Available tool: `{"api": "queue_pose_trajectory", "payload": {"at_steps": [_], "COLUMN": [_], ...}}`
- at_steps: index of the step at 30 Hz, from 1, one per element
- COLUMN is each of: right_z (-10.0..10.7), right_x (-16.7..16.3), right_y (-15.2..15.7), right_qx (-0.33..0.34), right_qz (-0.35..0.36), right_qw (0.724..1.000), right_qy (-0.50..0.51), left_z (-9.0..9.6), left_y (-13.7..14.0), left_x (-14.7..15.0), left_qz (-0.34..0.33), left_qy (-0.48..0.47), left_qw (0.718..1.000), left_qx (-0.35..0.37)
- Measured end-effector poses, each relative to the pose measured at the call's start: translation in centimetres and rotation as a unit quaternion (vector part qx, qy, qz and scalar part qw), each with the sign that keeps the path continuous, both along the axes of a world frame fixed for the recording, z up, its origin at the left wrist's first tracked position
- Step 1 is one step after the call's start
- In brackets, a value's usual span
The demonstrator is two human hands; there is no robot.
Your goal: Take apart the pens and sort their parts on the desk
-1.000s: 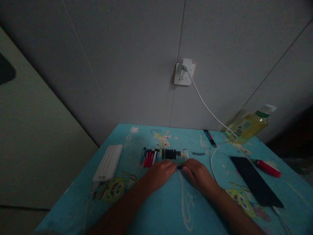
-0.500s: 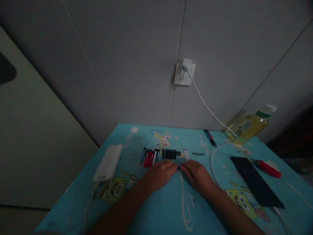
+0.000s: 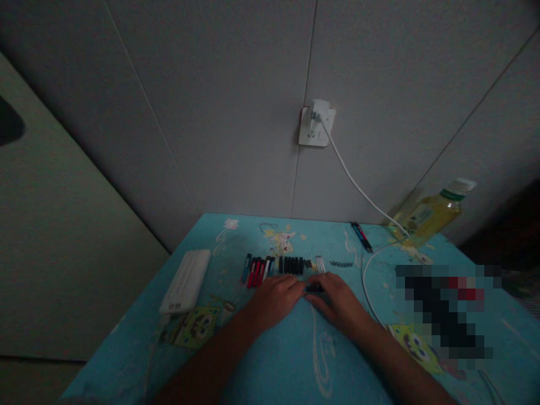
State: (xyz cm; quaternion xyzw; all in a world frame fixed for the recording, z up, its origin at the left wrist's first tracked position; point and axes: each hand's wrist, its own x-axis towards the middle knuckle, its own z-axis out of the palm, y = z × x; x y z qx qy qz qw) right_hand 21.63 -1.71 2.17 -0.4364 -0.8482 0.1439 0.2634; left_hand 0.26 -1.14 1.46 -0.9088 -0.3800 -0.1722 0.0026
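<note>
At the front middle of the table, my left hand (image 3: 277,298) has its fingertips pinched on one end of a small dark pen-like piece (image 3: 314,288). The rest of that piece reaches toward my right hand (image 3: 337,299), whose thumb and forefinger stand apart on either side of it; whether they touch it is hard to see. Just beyond my left hand lies a row of red, blue and white pen barrels (image 3: 258,271). Several short black cylindrical parts (image 3: 291,265) come after it. Thin pale rods (image 3: 320,264) and small dark coiled springs (image 3: 341,264) continue the row rightward.
A white power bank (image 3: 187,281) lies at the left. Dark pens (image 3: 361,237) rest near the back edge. A tilted bottle of yellow liquid (image 3: 436,216) stands at the right back, beside a white cable (image 3: 363,275) running from the wall socket (image 3: 316,126). Pixelation covers things at the right.
My right thumb and forefinger have spread apart, and more of the dark piece shows between the hands. My left hand stays almost in place.
</note>
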Motion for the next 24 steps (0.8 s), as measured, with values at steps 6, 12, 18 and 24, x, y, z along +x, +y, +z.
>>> {"api": "queue_pose_trajectory", "payload": {"at_steps": [6,12,18,24], "right_z": [0.14,-0.02,0.05,0.36], "right_x": [0.07,0.15,0.12,0.11], "right_y": [-0.01,-0.12,-0.04,-0.04], "right_qx": [0.000,-0.009,-0.047,-0.052], "right_qz": [-0.011,-0.020,-0.014,0.004], "right_qw": [1.000,1.000,0.999,0.998], "right_qy": [-0.024,0.010,-0.006,0.039], "left_z": [0.08,0.05,0.32,0.57], "left_y": [-0.07,0.14,0.00,-0.05], "left_x": [0.04,-0.14,-0.09,-0.12], "left_qz": [-0.007,0.006,0.008,0.030], "left_qy": [0.003,0.003,-0.008,-0.007], "left_qw": [1.000,1.000,1.000,0.999], "left_qx": [0.004,-0.002,-0.009,-0.025]}}
